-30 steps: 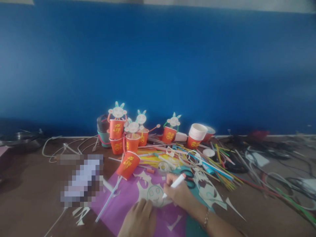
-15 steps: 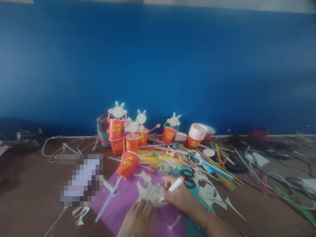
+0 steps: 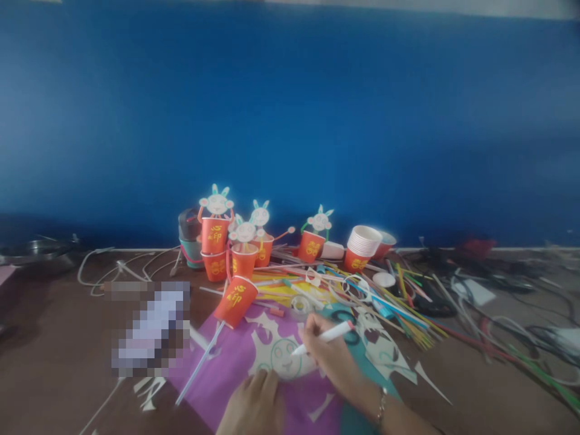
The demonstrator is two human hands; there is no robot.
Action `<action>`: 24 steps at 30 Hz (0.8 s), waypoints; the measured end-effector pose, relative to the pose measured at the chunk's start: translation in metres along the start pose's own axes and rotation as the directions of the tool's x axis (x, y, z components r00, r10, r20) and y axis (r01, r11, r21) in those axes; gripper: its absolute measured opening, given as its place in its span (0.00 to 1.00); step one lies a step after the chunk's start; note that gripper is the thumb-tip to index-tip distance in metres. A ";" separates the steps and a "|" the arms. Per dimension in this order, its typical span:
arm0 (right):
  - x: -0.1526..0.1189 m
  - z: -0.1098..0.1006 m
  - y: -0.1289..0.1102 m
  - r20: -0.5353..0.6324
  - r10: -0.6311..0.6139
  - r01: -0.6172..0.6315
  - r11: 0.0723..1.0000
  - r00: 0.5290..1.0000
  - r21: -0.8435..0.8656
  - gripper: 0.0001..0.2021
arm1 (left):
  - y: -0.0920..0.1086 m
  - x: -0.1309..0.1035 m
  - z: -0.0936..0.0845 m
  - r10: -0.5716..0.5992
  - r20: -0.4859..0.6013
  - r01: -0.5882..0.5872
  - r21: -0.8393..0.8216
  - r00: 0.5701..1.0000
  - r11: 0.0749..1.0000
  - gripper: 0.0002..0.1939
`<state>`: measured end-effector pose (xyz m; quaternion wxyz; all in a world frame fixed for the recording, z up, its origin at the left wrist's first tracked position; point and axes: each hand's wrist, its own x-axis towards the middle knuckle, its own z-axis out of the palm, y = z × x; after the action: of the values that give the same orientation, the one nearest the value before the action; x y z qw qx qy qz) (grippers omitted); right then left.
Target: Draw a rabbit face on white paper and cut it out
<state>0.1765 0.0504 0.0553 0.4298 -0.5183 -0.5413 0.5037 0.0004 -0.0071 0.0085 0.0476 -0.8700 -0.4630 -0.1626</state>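
A white marker [image 3: 324,338] with a red end is gripped in my right hand [image 3: 328,350], its tip down at the right side of a green-outlined round face [image 3: 283,356]. The face has round eyes and a smiling mouth, drawn on a cut piece of white paper [image 3: 260,347]. My left hand [image 3: 256,399] lies palm down at the paper's lower edge, fingers bent slightly and their tips hard to see. Under the paper are a purple sheet [image 3: 212,374] and a teal sheet [image 3: 356,411]. Black scissors [image 3: 347,326] lie partly hidden behind my right hand.
Red paper cups [image 3: 214,235] with rabbit-face figures stand at the back, beside a stack of cups [image 3: 362,244]. A tilted cup [image 3: 236,302] with a straw [image 3: 199,362], clear tape [image 3: 300,304], many coloured sticks [image 3: 399,311] and paper scraps [image 3: 385,350] lie around. Cables [image 3: 502,338] spread at right.
My right hand has lifted slightly and the marker tip has moved up and a little left, from beside the mouth to the face's right side. My left hand stays nearly still.
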 end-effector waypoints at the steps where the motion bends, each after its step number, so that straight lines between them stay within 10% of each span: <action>1: -0.001 0.003 0.000 0.022 -0.018 0.018 1.000 1.000 -0.017 0.09 | 0.000 0.000 -0.001 0.006 -0.007 -0.006 0.007 1.000 1.000 0.09; 24: -0.009 0.013 0.002 0.107 -0.074 0.100 0.959 0.991 -0.266 0.09 | 0.008 0.011 -0.029 -0.033 0.187 0.028 0.028 0.982 0.999 0.07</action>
<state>0.1649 0.0398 0.0525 0.3501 -0.5229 -0.6474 0.4300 0.0063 -0.0094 0.0397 0.0126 -0.8736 -0.4807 -0.0749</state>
